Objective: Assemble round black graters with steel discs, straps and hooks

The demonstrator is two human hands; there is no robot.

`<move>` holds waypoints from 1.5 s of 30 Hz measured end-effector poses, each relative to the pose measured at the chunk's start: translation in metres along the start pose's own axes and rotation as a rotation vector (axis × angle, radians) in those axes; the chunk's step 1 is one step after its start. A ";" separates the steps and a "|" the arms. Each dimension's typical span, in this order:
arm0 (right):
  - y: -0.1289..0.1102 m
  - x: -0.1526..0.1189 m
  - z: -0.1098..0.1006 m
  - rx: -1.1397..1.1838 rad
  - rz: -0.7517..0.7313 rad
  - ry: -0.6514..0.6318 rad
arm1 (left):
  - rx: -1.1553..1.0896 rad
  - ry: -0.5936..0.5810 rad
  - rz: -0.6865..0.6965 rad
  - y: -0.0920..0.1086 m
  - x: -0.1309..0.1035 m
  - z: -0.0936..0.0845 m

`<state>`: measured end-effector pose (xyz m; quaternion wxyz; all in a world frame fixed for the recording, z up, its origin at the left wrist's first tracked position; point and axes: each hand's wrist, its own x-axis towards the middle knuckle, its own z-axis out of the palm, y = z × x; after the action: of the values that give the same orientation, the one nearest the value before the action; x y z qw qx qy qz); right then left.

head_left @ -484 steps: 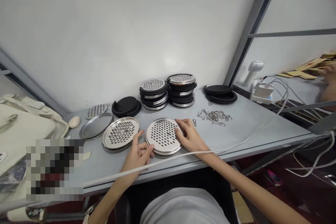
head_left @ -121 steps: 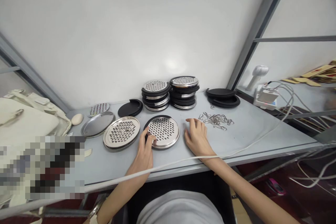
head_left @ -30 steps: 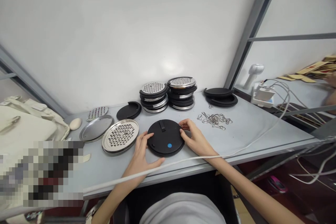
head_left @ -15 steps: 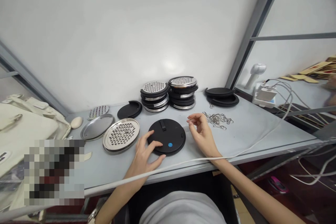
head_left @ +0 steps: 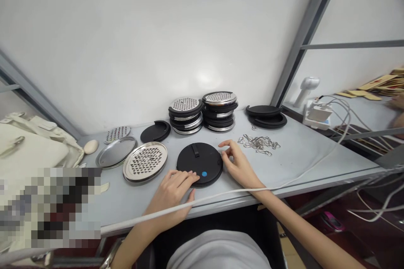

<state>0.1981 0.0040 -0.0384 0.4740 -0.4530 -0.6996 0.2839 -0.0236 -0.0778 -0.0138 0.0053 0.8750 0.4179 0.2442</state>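
Observation:
A round black case point(head_left: 202, 159) lies flat on the grey table, a short strap point(head_left: 195, 150) near its far edge and a blue dot point(head_left: 204, 174) near its front. My left hand point(head_left: 176, 189) rests its stretched fingers on the case's front left edge, thumb apart below. At the case's right edge is my right hand point(head_left: 236, 164), fingers loosely curved and apart, nothing visible in them; whether it touches the rim I cannot tell. Beyond it lies a pile of small metal hooks or clips point(head_left: 259, 143). Left of the case is a round metal grater plate point(head_left: 145, 162).
Two stacks of graters in black holders point(head_left: 186, 115) point(head_left: 220, 111) stand by the wall. Black holders point(head_left: 267, 117) lie at right, another holder point(head_left: 155, 131) left, near a plain metal disc point(head_left: 116, 152). A white cable point(head_left: 233, 193) crosses in front of my wrists. Pale bags point(head_left: 38, 138) sit far left.
My left hand's spread fingers have come together and now lie on the case's front edge. My right hand has moved left, closer to the case's right edge.

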 end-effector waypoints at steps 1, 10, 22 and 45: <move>0.000 0.000 0.000 -0.019 0.011 -0.062 | 0.017 0.014 -0.001 -0.001 0.000 -0.001; -0.006 -0.002 0.003 0.013 -0.033 -0.243 | 0.268 0.154 -0.196 -0.016 -0.003 0.007; -0.024 -0.009 -0.001 0.192 -0.031 -0.472 | 0.212 -0.023 -0.211 -0.016 -0.008 0.020; -0.012 0.003 -0.009 0.653 0.119 -0.021 | 0.061 -0.147 -0.102 -0.013 -0.003 0.007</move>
<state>0.2014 0.0018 -0.0242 0.5693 -0.3143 -0.5490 0.5250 -0.0315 -0.0699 -0.0240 0.0216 0.8679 0.4677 0.1660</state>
